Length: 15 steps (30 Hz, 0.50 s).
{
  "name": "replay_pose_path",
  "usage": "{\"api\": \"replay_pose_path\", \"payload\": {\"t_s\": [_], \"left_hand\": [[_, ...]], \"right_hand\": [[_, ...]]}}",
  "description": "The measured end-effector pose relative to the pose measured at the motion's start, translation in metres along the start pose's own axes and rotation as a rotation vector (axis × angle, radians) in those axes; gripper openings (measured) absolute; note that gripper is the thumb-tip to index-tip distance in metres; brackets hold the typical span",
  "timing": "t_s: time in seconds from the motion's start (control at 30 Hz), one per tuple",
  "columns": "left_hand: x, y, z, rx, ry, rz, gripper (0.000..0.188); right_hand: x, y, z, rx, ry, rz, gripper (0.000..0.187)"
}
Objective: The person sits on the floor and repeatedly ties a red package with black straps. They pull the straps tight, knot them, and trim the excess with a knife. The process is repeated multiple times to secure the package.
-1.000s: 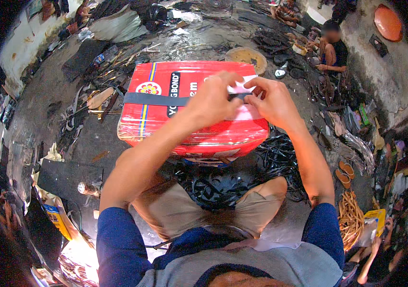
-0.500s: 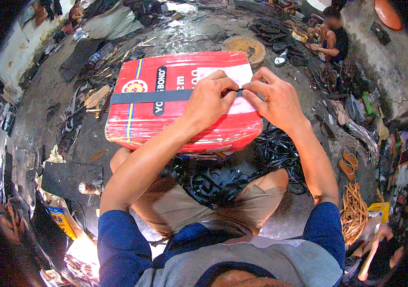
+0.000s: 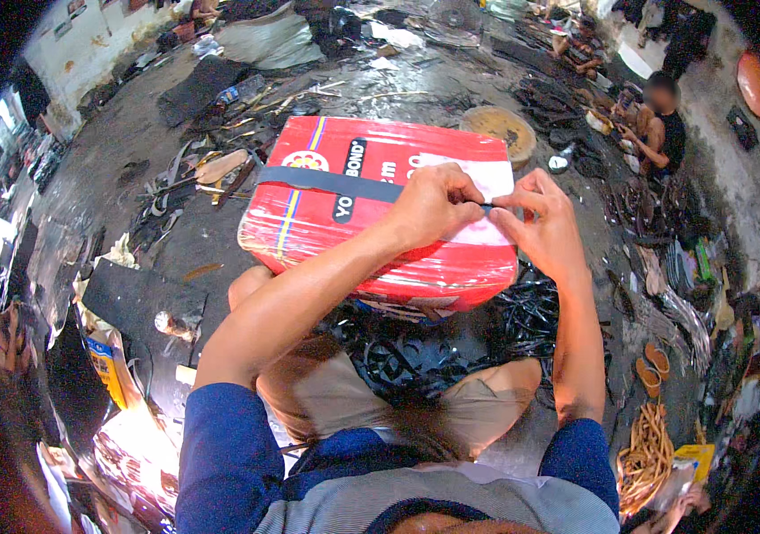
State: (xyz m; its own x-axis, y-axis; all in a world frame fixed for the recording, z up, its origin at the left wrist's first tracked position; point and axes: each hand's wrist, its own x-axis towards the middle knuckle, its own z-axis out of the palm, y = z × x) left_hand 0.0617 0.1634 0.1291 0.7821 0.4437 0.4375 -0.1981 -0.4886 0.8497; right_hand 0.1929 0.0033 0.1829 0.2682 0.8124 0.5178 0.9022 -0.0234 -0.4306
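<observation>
In front of my knees sits a red box (image 3: 308, 233) wrapped in clear plastic, with a white patch (image 3: 489, 178) at its right end. A flat black strip (image 3: 331, 182) lies across its top from the left edge and runs under my left hand (image 3: 438, 205). That hand pinches the strip between thumb and forefinger. Close beside it, my right hand (image 3: 544, 222) pinches the strip's narrow dark end at the box's right side. Both sets of fingertips nearly meet there. Fingers partly hide the strip's end.
Tangled black strips (image 3: 398, 347) lie between my legs and under the box. A round tan block (image 3: 509, 133) stands beyond it. Brown strips (image 3: 647, 454) and sandals (image 3: 653, 369) are at the right. Another person (image 3: 656, 125) sits at the far right. Scraps litter the floor.
The whole view has shifted, so the box and hands appear farther right and lower. Both hands keep their pinch on the strip, with only slight finger movement.
</observation>
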Motion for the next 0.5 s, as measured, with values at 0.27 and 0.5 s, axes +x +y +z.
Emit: {"api": "replay_pose_path", "payload": {"t_s": [0.27,0.5], "left_hand": [[0.001,0.010,0.006,0.204,0.147,0.035,0.010],[0.023,0.027,-0.011,0.452,-0.099,0.062,0.014]], "right_hand": [[-0.009,0.013,0.032,0.200,0.151,0.332,0.011],[-0.003,0.025,0.042,0.415,0.220,0.422,0.012]]}}
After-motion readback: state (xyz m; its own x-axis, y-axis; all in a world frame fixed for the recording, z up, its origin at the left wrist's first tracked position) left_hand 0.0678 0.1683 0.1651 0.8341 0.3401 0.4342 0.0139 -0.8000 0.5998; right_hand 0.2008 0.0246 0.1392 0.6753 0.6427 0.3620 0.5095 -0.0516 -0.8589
